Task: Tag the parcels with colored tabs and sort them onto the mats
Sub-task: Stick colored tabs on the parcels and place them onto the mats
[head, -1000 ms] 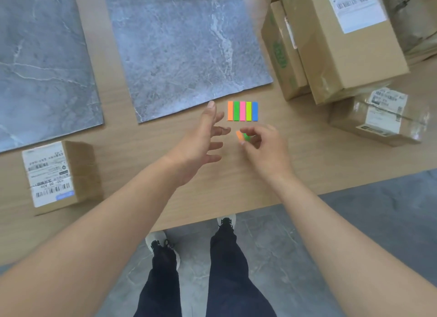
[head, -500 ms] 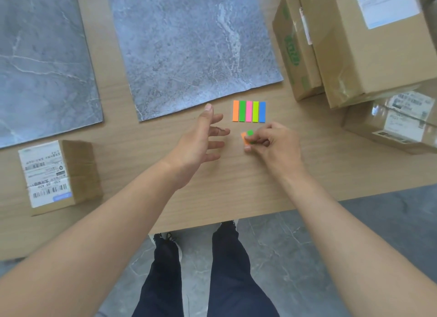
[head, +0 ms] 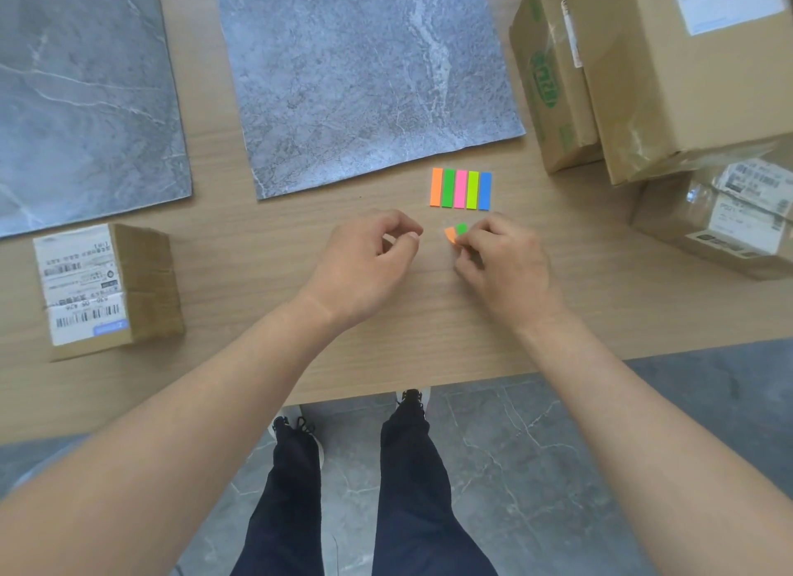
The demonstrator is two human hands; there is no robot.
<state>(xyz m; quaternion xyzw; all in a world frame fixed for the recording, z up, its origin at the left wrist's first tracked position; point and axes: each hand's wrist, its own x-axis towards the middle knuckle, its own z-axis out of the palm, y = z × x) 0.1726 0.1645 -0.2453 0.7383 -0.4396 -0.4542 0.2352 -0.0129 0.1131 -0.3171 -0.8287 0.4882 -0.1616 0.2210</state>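
Right fingertips: the fingertips (head: 467,244) of the right hand (head: 506,270) are curled and pinch two small paper pieces, a short orange tab (head: 449,234) and a short green tab (head: 461,228), low over the table.
Left fingers: the left hand (head: 364,266) is clenched, its thumb tip close to the forefinger tip. I see nothing held between them.
Between the hands: the two hands are near but apart, and the pinched tabs point into the gap.
Tab row: a row of five long colored tabs (head: 460,188) in orange, green, pink, yellow-green and blue lies flat just beyond the pinched ones.
Mats: the middle grey marble-pattern mat (head: 364,73) and the left grey mat (head: 81,94) lie flat on the light wooden table (head: 257,300).
Parcels: a small labelled cardboard parcel (head: 107,288) stands on the table just beside the left mat. At my right I see a big cardboard box (head: 686,81), a green-printed box (head: 553,86) and a plastic-wrapped parcel (head: 721,223), close together.
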